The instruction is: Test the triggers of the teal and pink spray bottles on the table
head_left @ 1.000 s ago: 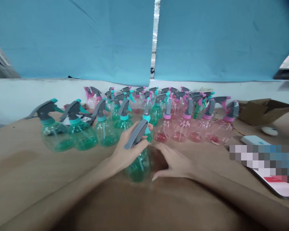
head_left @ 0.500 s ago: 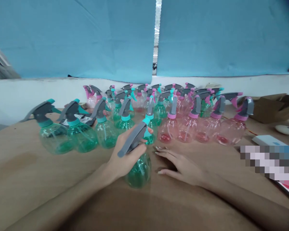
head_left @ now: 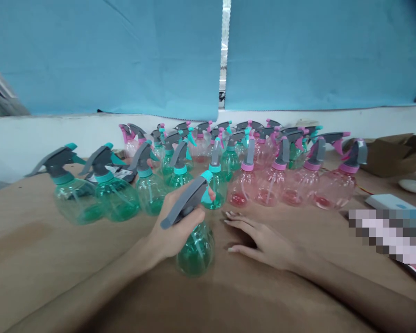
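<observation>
Left hand [head_left: 175,226] is reaching in from lower left, wrist low, gripping a green spray bottle [head_left: 196,252] around the neck, thumb crossing on the near side, fingertips showing by the trigger. Right hand [head_left: 263,236] is holding nothing; palm is facing down over the table [head_left: 242,300], fingers loosely spread and pointing toward the bottle, not touching it. Bottle is sitting mid-table, nearer the person than the front row; can't tell if its base is touching wood. Its round see-through body is showing a thin tube inside; grey head is pointing its teal nozzle away and right, tail toward the person. Behind, green bottles [head_left: 118,199] are standing left, pink bottles [head_left: 270,187] right.
</observation>
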Demonstrator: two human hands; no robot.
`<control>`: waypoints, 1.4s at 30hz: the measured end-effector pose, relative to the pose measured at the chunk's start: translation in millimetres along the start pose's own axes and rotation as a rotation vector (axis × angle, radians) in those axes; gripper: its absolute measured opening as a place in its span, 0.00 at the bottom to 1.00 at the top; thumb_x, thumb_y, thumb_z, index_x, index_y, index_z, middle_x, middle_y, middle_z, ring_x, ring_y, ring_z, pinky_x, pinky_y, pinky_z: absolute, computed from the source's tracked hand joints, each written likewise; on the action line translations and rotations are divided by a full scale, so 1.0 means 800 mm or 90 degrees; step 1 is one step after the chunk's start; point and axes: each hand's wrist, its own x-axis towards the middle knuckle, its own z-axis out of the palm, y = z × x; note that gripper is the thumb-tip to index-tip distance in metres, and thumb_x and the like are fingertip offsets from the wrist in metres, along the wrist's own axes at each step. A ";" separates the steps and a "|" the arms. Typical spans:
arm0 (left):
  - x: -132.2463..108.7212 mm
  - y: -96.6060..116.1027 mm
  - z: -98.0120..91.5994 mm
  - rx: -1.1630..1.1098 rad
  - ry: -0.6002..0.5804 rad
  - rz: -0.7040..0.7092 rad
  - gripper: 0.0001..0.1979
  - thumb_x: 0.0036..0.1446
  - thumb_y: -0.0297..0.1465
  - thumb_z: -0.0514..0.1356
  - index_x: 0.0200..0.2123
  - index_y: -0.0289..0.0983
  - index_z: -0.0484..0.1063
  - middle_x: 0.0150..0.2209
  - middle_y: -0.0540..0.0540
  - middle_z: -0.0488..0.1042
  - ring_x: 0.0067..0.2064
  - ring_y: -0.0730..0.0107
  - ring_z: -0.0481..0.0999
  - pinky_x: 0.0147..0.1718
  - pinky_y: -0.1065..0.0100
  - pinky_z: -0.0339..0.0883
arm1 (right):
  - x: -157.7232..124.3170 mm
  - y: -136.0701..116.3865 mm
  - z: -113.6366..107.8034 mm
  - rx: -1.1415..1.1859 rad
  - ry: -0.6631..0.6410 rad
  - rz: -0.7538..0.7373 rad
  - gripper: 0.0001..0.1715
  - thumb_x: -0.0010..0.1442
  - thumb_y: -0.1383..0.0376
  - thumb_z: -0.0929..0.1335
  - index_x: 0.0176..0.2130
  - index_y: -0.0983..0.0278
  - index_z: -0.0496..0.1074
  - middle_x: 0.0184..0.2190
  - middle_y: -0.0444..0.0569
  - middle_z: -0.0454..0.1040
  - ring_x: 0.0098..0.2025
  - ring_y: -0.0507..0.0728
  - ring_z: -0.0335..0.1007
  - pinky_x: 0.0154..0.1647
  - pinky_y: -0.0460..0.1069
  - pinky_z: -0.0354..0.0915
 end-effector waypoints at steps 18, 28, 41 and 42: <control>0.003 0.010 0.004 -0.018 0.000 -0.044 0.09 0.51 0.33 0.54 0.37 0.44 0.69 0.22 0.53 0.67 0.24 0.67 0.69 0.21 0.68 0.62 | 0.001 0.002 -0.003 -0.010 -0.024 -0.017 0.31 0.61 0.51 0.63 0.59 0.60 0.60 0.60 0.48 0.60 0.62 0.59 0.53 0.61 0.58 0.55; 0.001 0.009 0.004 -0.006 0.007 -0.046 0.10 0.51 0.33 0.55 0.38 0.43 0.68 0.24 0.53 0.69 0.26 0.68 0.71 0.25 0.69 0.64 | 0.001 0.007 -0.001 -0.012 -0.029 -0.011 0.32 0.60 0.49 0.63 0.59 0.59 0.60 0.61 0.47 0.60 0.62 0.59 0.53 0.61 0.57 0.54; 0.001 0.015 0.003 0.005 0.000 -0.054 0.12 0.49 0.31 0.54 0.39 0.43 0.69 0.22 0.54 0.67 0.23 0.70 0.67 0.23 0.70 0.60 | 0.002 0.004 -0.005 -0.002 -0.045 -0.005 0.32 0.60 0.49 0.63 0.59 0.60 0.60 0.61 0.47 0.59 0.63 0.58 0.52 0.62 0.56 0.53; 0.001 0.014 0.003 -0.002 -0.005 -0.053 0.13 0.50 0.31 0.54 0.40 0.43 0.68 0.23 0.54 0.67 0.23 0.71 0.66 0.23 0.70 0.60 | 0.002 0.003 -0.005 -0.001 -0.046 -0.001 0.32 0.60 0.49 0.63 0.59 0.60 0.60 0.61 0.47 0.59 0.63 0.58 0.52 0.62 0.56 0.53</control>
